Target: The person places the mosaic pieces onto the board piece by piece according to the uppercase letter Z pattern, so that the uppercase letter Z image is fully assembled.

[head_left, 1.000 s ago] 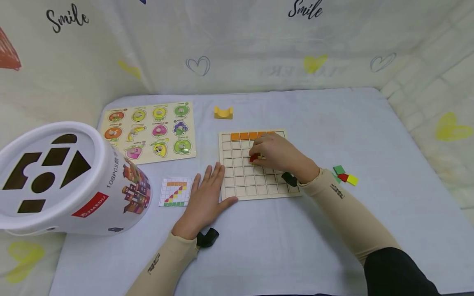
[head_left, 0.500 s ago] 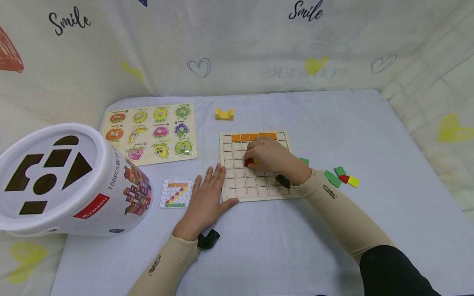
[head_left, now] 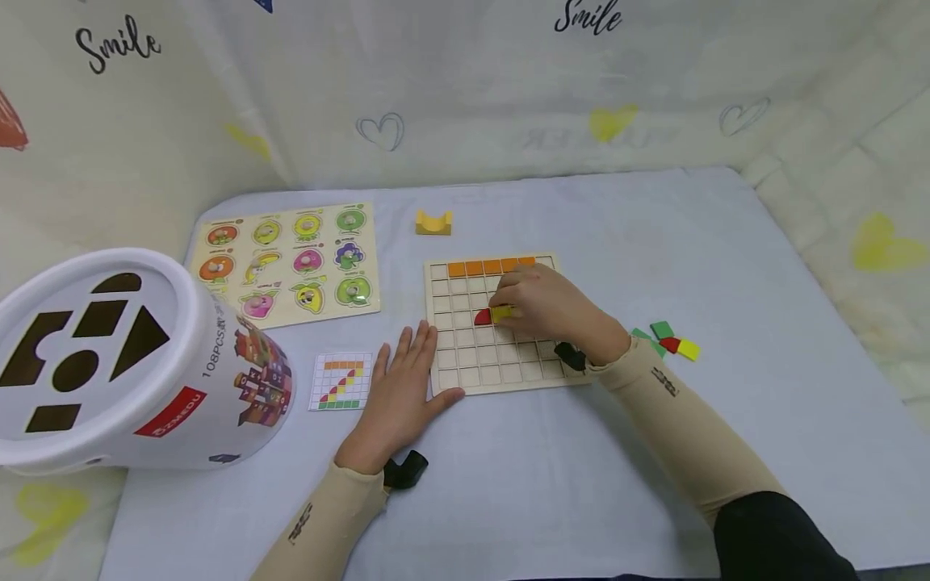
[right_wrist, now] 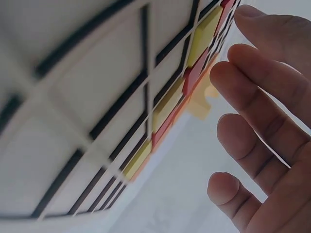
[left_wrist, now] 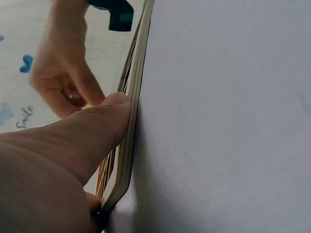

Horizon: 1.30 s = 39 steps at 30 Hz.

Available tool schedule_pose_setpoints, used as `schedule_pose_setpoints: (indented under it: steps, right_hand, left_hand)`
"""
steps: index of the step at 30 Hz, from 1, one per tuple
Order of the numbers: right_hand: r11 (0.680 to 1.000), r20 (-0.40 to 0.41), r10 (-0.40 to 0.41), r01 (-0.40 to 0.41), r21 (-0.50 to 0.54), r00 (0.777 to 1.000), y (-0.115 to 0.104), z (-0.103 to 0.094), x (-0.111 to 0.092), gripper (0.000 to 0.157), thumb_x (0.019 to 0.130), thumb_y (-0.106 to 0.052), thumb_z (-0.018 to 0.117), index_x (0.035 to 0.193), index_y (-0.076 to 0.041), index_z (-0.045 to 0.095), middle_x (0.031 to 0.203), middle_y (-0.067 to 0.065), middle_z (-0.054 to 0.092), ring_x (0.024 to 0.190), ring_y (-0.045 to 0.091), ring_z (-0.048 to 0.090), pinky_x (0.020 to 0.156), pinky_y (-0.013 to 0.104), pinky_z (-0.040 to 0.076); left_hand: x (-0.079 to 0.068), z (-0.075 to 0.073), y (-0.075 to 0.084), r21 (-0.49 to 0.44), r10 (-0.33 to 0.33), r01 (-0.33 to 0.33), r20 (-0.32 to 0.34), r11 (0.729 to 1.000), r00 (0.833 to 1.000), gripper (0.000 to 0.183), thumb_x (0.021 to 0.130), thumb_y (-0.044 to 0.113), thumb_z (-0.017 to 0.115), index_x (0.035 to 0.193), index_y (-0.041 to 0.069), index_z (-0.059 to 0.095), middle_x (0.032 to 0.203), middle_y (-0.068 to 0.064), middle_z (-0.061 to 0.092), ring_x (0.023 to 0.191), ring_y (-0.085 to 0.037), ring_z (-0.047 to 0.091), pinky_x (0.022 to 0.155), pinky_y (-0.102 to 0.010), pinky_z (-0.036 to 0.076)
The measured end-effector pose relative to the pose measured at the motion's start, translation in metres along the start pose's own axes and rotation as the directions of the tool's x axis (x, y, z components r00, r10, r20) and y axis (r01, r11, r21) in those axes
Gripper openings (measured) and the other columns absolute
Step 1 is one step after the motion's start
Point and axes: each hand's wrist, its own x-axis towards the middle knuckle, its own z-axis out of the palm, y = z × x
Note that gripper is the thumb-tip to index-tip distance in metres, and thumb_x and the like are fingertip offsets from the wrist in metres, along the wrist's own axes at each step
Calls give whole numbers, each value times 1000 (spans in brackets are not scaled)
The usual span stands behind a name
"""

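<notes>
My right hand [head_left: 545, 303] hovers low over the middle of a wooden grid board [head_left: 479, 375], fingers loosely bent. In the right wrist view its fingertips stand apart from the tiles, with nothing between thumb and index finger. A red tile with a curved side [head_left: 483, 317] lies on the board just left of these fingers, beside a yellow tile [head_left: 501, 313]. Orange square tiles [head_left: 492, 266] line the top row. More red and yellow tiles [right_wrist: 204, 36] run diagonally in the right wrist view. My left hand [head_left: 395, 407] lies flat at the board's lower left corner, thumb along its edge.
A pattern card [head_left: 340, 381] lies left of my left hand. Loose green, red and yellow tiles [head_left: 669, 344] sit right of the board. A large white bucket [head_left: 247, 436], a fruit puzzle board [head_left: 286, 311] and a yellow arch block [head_left: 433, 224] stand around.
The right fingers have let go of the red tile, which now lies uncovered on the board, and have drawn slightly right. The left hand stays in place.
</notes>
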Motion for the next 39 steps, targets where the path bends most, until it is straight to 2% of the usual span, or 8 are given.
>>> schedule_pose_setpoints:
  steps: [6, 14, 22, 29, 33, 39]
  right_hand:
    - [996, 3, 85, -85, 8, 996, 18, -3, -26, 24, 87, -23, 84, 109, -12, 82, 109, 4, 78, 106, 27, 69, 98, 48, 54]
    - [983, -44, 185, -184, 17, 982, 43, -10, -78, 24, 84, -19, 87, 105, -10, 82, 105, 5, 78, 98, 28, 66, 91, 46, 54]
    - [955, -41, 295, -296, -15, 955, 64, -18, -143, 25, 84, -12, 85, 109, -8, 81, 111, 10, 78, 101, 32, 67, 89, 51, 53]
    - [936, -54, 352, -353, -1, 934, 71, -25, -175, 27, 80, -12, 89, 106, -8, 81, 106, 9, 78, 92, 29, 65, 82, 48, 53]
    - [917, -52, 399, -399, 0, 916, 76, -27, -192, 28, 81, -11, 87, 108, -8, 81, 108, 10, 78, 97, 31, 65, 84, 51, 52]
    - [873, -12, 487, -487, -24, 873, 88, -25, -215, 30, 83, -13, 85, 112, -8, 79, 113, 14, 76, 104, 36, 64, 89, 56, 51]
  left_hand:
    - [0, 0, 1, -16, -12, 12, -1, 1000, 1000, 102, 92, 52, 74, 167, 9, 19, 176, -8, 14, 165, -34, 5, 130, -62, 0]
    - [0, 0, 0, -24, -17, 17, 2, 1000, 1000, 104, 92, 52, 75, 167, 8, 19, 176, -10, 13, 165, -35, 4, 130, -63, -1]
    - [0, 0, 1, -22, -6, 7, 8, 1000, 1000, 103, 92, 52, 74, 167, 8, 18, 176, -10, 12, 165, -36, 4, 130, -63, -1]
    - [0, 1, 0, -19, -2, 2, 13, 1000, 1000, 104, 92, 53, 74, 167, 8, 17, 177, -10, 12, 165, -35, 3, 129, -63, -1]
    - [0, 1, 0, -15, 3, -2, 10, 1000, 1000, 104, 92, 52, 75, 167, 8, 18, 176, -11, 12, 165, -36, 3, 129, -64, -1]
    - [1, 1, 0, -11, 6, -6, 14, 1000, 1000, 104, 92, 51, 75, 167, 7, 17, 176, -11, 12, 165, -36, 2, 129, -64, -2]
